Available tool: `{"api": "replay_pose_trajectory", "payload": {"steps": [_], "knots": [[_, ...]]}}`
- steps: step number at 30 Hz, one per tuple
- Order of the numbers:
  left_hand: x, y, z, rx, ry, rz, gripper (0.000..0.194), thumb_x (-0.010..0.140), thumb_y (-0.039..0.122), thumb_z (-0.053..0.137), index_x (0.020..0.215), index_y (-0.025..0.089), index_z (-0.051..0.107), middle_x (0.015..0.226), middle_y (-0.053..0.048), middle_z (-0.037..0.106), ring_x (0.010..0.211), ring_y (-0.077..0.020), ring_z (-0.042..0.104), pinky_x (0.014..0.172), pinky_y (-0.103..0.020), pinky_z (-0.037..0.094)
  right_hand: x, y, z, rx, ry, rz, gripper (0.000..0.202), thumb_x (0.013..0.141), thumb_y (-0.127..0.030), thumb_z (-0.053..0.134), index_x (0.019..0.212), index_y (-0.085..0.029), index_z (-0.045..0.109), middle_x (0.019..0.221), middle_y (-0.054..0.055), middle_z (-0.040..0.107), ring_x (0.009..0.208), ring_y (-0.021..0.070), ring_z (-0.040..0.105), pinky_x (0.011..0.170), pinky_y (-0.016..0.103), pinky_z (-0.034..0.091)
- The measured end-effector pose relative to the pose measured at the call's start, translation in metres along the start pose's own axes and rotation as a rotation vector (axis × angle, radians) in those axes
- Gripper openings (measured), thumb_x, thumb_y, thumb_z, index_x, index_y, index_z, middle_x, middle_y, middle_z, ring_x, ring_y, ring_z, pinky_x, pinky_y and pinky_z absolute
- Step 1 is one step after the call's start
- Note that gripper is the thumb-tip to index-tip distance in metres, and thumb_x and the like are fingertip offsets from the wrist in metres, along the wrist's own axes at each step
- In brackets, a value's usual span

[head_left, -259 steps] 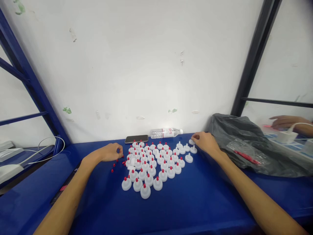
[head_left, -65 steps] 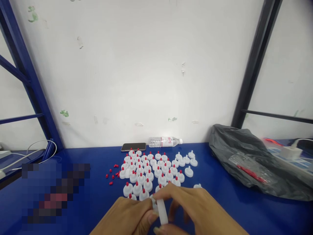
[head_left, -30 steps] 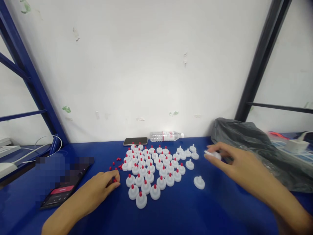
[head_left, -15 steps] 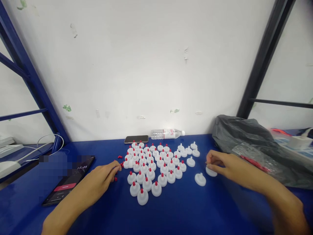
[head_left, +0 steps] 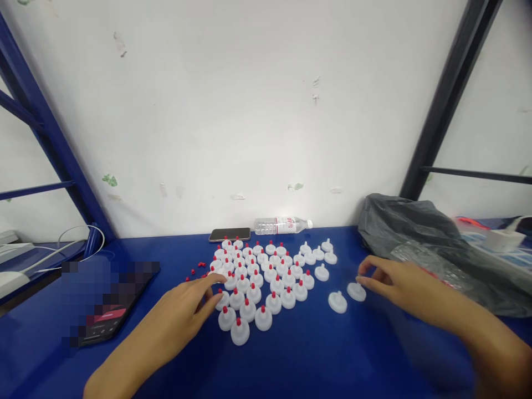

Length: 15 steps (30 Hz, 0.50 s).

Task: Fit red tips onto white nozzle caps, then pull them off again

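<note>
Several white round caps with red tips point(head_left: 263, 318) stand grouped on the blue table point(head_left: 299, 360). To their right are several white caps without red tips, one of them point(head_left: 337, 302) nearer the front. My left hand point(head_left: 195, 302) is over the left edge of the group, thumb and forefinger apart, with nothing visible between them. Small red pieces point(head_left: 201, 264) lie just beyond it. At the right, the fingertips of my right hand point(head_left: 374, 277) are around the stem of an untipped white cap point(head_left: 356, 292) resting on the table.
A clear plastic bottle point(head_left: 282, 225) and a phone point(head_left: 229, 235) lie by the wall. Another phone point(head_left: 120, 310) is at the left. A dark grey plastic bag point(head_left: 399, 221) and a clear bag point(head_left: 432, 266) occupy the right side, near a white plug point(head_left: 504, 239).
My left hand has moved right from the red pieces to the edge of the group, and its fingers have spread. My right hand's fingers have shifted to the cap's stem, uncovering more of the cap.
</note>
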State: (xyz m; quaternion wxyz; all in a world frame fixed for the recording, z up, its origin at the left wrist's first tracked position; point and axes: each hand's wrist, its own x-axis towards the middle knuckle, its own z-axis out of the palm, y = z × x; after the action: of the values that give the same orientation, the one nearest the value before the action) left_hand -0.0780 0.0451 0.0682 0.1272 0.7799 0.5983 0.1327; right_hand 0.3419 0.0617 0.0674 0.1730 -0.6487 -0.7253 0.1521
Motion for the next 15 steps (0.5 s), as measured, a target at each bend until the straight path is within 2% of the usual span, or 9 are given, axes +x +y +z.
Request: {"api": "replay_pose_trajectory", "payload": {"steps": [4,8,11,13,15], "knots": [[0.003,-0.001,0.003,0.029,-0.020,0.024,0.034,0.103,0.039,0.039,0.119,0.031,0.069,0.106,-0.002,0.075,0.098,-0.0239,0.068,0.078,-0.031,0.044,-0.001,-0.006,0.003,0.091,-0.098,-0.102,0.033,0.096,-0.051,0.051,0.105,-0.027,0.070,0.077,0.001,0.074,0.073,0.0227,0.069,0.065,0.032,0.049],[0.004,-0.001,0.001,0.047,-0.039,0.023,0.034,0.102,0.035,0.039,0.115,0.031,0.070,0.107,-0.002,0.076,0.099,-0.0241,0.068,0.077,-0.030,0.044,0.000,-0.010,0.006,0.127,-0.052,-0.132,0.039,0.097,-0.053,0.048,0.123,-0.029,0.067,0.092,0.003,0.077,0.088,0.0259,0.071,0.078,0.034,0.052],[0.005,-0.003,0.001,0.052,-0.036,0.016,0.033,0.101,0.033,0.040,0.116,0.030,0.070,0.105,-0.003,0.076,0.100,-0.0247,0.069,0.077,-0.030,0.045,-0.002,-0.014,0.005,0.121,-0.066,-0.114,0.043,0.098,-0.052,0.048,0.132,-0.031,0.061,0.100,0.003,0.078,0.094,0.0260,0.072,0.083,0.036,0.052],[0.006,-0.007,0.002,0.060,-0.019,0.016,0.033,0.100,0.032,0.041,0.116,0.029,0.070,0.105,-0.003,0.076,0.099,-0.0248,0.069,0.079,-0.030,0.046,-0.004,-0.020,0.003,0.084,-0.053,-0.094,0.036,0.097,-0.050,0.049,0.123,-0.029,0.064,0.093,0.002,0.078,0.086,0.0240,0.072,0.079,0.034,0.051],[0.007,-0.011,0.003,0.068,0.004,0.027,0.033,0.099,0.032,0.041,0.114,0.028,0.071,0.106,-0.004,0.077,0.096,-0.0244,0.069,0.081,-0.031,0.047,-0.008,-0.029,0.001,0.023,-0.038,-0.079,0.028,0.098,-0.049,0.049,0.105,-0.027,0.065,0.079,0.000,0.075,0.072,0.0214,0.068,0.069,0.031,0.048]]}}
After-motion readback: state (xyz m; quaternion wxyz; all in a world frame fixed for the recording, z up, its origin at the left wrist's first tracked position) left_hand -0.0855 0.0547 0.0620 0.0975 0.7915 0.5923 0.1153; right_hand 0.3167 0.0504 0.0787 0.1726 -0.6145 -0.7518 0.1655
